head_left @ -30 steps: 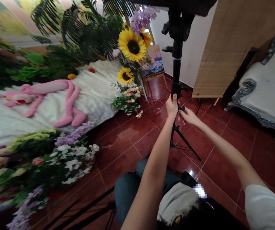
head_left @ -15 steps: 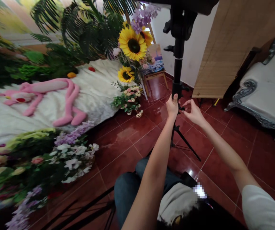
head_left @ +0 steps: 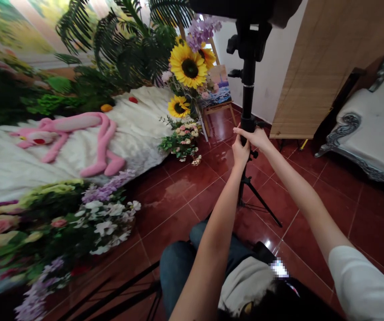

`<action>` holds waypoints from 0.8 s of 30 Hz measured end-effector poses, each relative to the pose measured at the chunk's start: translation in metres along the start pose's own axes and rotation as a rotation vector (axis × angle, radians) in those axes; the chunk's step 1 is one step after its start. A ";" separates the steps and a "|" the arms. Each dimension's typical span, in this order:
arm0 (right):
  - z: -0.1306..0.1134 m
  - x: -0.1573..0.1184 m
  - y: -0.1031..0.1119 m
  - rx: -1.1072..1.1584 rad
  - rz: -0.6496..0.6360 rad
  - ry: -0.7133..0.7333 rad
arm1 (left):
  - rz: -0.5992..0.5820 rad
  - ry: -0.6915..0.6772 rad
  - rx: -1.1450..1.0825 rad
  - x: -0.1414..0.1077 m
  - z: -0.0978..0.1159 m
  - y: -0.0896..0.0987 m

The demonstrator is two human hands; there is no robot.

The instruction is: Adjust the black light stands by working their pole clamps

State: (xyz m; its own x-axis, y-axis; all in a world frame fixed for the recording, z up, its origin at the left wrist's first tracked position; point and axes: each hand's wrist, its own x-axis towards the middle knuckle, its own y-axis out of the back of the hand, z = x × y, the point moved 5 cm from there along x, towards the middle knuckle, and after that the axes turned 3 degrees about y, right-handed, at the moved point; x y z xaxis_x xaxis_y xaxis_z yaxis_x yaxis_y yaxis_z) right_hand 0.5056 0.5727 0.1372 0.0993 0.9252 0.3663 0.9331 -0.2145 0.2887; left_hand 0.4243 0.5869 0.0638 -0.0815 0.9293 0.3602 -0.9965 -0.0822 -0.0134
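Observation:
A black tripod stand (head_left: 248,100) rises in front of me, its thin legs on the floor and a dark device (head_left: 255,11) at its top, cut off by the frame edge. My left hand (head_left: 240,151) is wrapped round the stand's column. Just above it, my right hand (head_left: 257,136) grips the same column, with its fingers reaching across the front. A small black knob (head_left: 253,154) sticks out on the right, just below my right hand.
A white-draped bed (head_left: 138,116) with a pink plush toy (head_left: 101,142) lies left, flowers (head_left: 105,223) before it. Sunflowers (head_left: 189,67) and a small painting (head_left: 220,84) stand behind. A white armchair (head_left: 375,116) is right. Black tripod legs (head_left: 121,294) cross the lower left.
My right hand has moved up and left from beside the knob and has closed round the column above my left hand. My left hand stays on the column. The view has shifted slightly.

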 end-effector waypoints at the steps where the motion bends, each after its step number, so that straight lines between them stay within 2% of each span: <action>1: 0.000 0.000 0.000 -0.001 -0.003 0.003 | -0.004 -0.007 -0.006 0.000 0.002 0.000; 8: -0.023 0.011 -0.001 -0.040 0.167 0.058 | -0.024 0.028 0.046 -0.006 0.007 0.005; 10: -0.033 0.019 0.001 -0.043 0.143 0.085 | -0.043 0.017 0.051 -0.009 0.007 0.005; 16: -0.058 0.053 0.010 0.002 -0.077 0.209 | -0.013 0.024 0.015 -0.012 0.004 0.003; 21: -0.081 0.081 0.019 0.001 -0.036 0.356 | -0.035 0.035 -0.031 -0.011 0.003 0.001; 24: -0.099 0.082 0.020 -0.007 -0.030 0.343 | -0.030 0.027 -0.051 -0.010 0.002 0.001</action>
State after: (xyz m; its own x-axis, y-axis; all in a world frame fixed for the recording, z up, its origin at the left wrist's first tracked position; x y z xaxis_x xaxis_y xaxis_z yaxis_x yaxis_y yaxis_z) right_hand 0.4985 0.6134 0.2603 -0.0516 0.7725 0.6329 0.9312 -0.1918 0.3100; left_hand 0.4245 0.5762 0.0622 -0.0511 0.9404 0.3361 -0.9981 -0.0361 -0.0507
